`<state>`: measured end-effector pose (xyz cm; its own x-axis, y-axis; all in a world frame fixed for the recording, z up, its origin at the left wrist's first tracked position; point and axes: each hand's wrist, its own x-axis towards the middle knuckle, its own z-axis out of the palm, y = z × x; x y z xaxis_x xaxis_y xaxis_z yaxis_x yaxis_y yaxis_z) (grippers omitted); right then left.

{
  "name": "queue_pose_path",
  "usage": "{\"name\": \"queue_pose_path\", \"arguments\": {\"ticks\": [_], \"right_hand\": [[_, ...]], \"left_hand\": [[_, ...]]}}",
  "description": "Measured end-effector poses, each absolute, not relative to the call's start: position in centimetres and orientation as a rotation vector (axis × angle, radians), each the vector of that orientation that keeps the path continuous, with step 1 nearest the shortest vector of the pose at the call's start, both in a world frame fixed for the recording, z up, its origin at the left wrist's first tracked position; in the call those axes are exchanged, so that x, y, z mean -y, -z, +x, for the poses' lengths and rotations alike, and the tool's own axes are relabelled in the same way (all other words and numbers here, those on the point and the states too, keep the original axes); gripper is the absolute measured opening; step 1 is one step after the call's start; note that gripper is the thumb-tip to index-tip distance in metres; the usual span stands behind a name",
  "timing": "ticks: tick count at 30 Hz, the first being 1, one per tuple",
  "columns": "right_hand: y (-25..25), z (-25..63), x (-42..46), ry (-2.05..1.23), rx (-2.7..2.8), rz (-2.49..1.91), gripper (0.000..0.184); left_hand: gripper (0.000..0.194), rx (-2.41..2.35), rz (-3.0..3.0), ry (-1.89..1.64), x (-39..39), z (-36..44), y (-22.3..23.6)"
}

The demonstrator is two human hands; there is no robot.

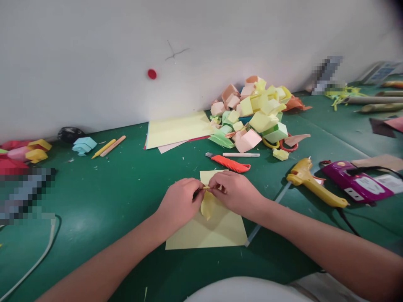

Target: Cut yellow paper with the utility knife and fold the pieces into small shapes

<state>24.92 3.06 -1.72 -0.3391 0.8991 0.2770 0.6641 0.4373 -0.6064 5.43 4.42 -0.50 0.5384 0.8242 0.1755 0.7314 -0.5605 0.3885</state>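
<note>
My left hand (179, 201) and my right hand (234, 191) meet at the middle of the green table, both pinched on a small yellow paper piece (208, 205) that curls down between them. Under the hands lies a flat yellow paper sheet (217, 230). An orange utility knife (229, 163) and a thin white stick (241, 154) lie just beyond the hands.
A pile of folded paper cubes (252, 113) sits by the wall, with stacked paper sheets (176, 130) to its left. A yellow glue gun (315, 182) and a purple device (355, 182) lie at the right. Pencils (108, 147) and paper shapes (36, 151) lie at the left.
</note>
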Motion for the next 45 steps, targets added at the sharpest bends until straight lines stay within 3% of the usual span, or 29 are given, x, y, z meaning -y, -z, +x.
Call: {"name": "queue_pose_path", "arguments": {"ticks": [11,20,24,28,45], "right_hand": [[2.2,24.8,-3.0,-0.603,2.13,-1.206,0.02],[1.5,25.1,-2.8,-0.745,2.136,-1.13,0.023],[1.3,25.2,-3.0,-0.689,2.168,-1.151,0.011],[1.4,25.3,-3.2,-0.651,2.209,-1.134,0.012],[1.0,25.4,-3.2,-0.756,2.154,-1.315,0.015]], "left_hand": [[0.023,-1.181,2.47,-0.54,-4.7,5.2,0.3],[0.018,-1.061,2.546,-0.649,-4.8,5.1,1.3],[0.011,-0.787,2.69,-0.582,-5.3,4.6,0.8],[0.008,-0.561,2.831,-0.469,-5.7,3.9,0.4],[0.004,-0.968,2.602,-0.459,-5.3,4.9,1.0]]}}
